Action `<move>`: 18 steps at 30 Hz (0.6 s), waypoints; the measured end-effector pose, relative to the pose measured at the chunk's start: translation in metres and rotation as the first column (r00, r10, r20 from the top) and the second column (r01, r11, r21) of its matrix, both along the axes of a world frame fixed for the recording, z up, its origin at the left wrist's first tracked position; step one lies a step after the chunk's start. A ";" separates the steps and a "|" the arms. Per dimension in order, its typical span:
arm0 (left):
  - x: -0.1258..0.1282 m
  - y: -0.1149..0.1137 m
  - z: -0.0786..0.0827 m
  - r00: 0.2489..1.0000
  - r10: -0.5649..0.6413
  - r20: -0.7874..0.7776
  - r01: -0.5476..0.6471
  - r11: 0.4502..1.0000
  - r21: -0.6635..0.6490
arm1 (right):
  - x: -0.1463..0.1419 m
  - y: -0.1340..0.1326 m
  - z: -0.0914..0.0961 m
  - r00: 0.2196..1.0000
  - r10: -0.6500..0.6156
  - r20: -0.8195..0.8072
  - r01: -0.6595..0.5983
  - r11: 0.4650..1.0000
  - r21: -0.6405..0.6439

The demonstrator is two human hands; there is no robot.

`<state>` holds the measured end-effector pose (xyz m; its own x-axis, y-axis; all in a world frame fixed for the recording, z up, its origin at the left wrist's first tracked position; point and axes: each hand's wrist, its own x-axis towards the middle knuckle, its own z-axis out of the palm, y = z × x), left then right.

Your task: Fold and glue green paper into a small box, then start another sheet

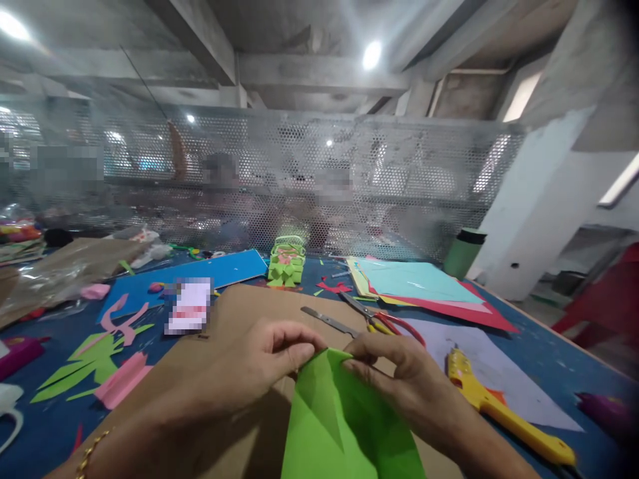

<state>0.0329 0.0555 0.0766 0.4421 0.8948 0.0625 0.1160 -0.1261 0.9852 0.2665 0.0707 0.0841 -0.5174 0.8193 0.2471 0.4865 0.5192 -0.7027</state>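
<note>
Head view, fingers (298, 356) pinching pointed green sheet (317, 429); creased, probably paper

No words, labels, brands, numbers or signs can be read here.

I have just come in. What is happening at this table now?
A person is holding a creased sheet of green paper over brown cardboard. The left hand and the right hand both pinch its top end. Just beyond them lie scissors, which nobody is holding. A yellow glue gun lies to the right, and cut green pieces lie to the left.
</note>
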 end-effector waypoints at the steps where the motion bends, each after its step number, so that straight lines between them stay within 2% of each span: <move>1: 0.001 -0.001 -0.001 1.000 -0.005 0.000 0.005 1.000 0.021 | 0.001 0.000 -0.001 1.000 -0.003 -0.005 0.003 1.000 0.006; 6: 0.001 -0.007 0.004 0.997 0.010 -0.076 0.001 0.989 0.149 | 0.001 0.000 -0.003 1.000 0.012 -0.006 -0.012 0.998 0.059; 9: 0.004 -0.011 0.003 0.984 0.043 -0.171 -0.010 0.983 0.185 | -0.007 -0.003 -0.009 0.997 0.066 0.051 -0.073 0.984 0.164; 12: 0.009 -0.014 -0.003 0.954 0.063 -0.293 -0.009 0.983 0.181 | -0.018 -0.007 -0.023 0.985 0.136 0.106 -0.160 0.951 0.263; 15: 0.010 -0.015 -0.009 0.924 -0.104 -0.369 0.164 0.977 0.136 | -0.026 -0.010 -0.037 0.966 0.237 0.102 -0.254 0.941 0.223; 18: 0.009 -0.013 -0.006 0.900 -0.284 -0.330 0.328 0.941 0.086 | -0.024 -0.011 -0.037 0.947 0.302 0.112 -0.312 0.945 0.093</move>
<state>0.0420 0.0427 0.0704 0.7097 0.7044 -0.0101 0.3447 -0.3347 0.8770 0.2426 0.0601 0.0475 -0.7650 0.5880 0.2628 0.3530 0.7241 -0.5925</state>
